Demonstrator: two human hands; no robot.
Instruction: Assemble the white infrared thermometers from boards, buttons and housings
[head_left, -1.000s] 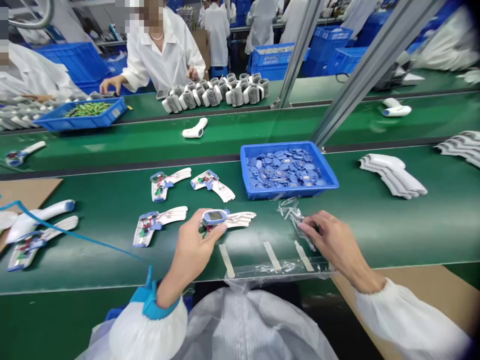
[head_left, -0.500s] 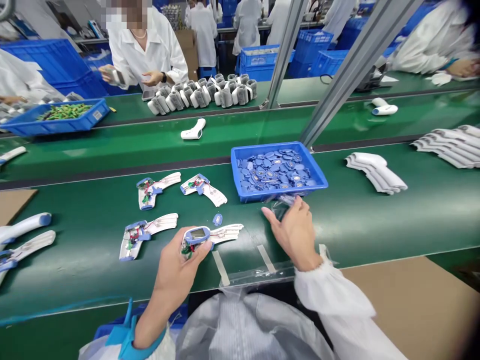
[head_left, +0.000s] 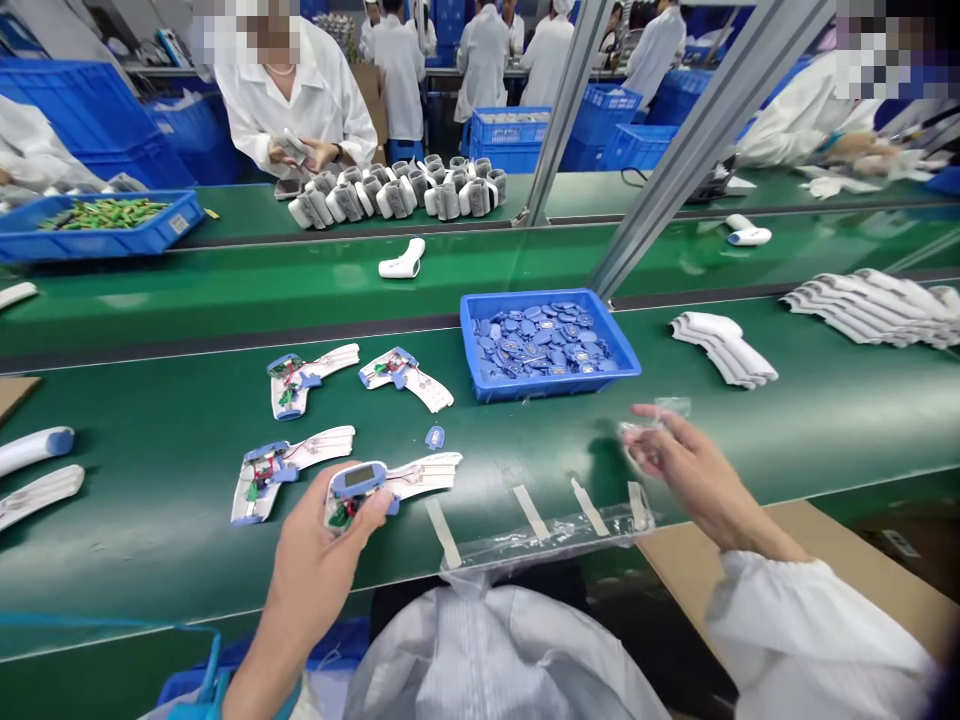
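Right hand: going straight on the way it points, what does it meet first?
Probably the blue plastic tray's near rim, though the right hand's height above the belt is unclear.

The left hand [head_left: 315, 570] partly hides a circuit board [head_left: 341, 515]; the right hand [head_left: 694, 470] holds a blurred clear scrap [head_left: 670, 407].

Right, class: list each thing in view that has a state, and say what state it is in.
Left hand: gripping thermometer
Thermometer: open, circuit board exposed
Right hand: pinching clear plastic
Blue tray: full of blue parts
White housings: stacked, overlapping
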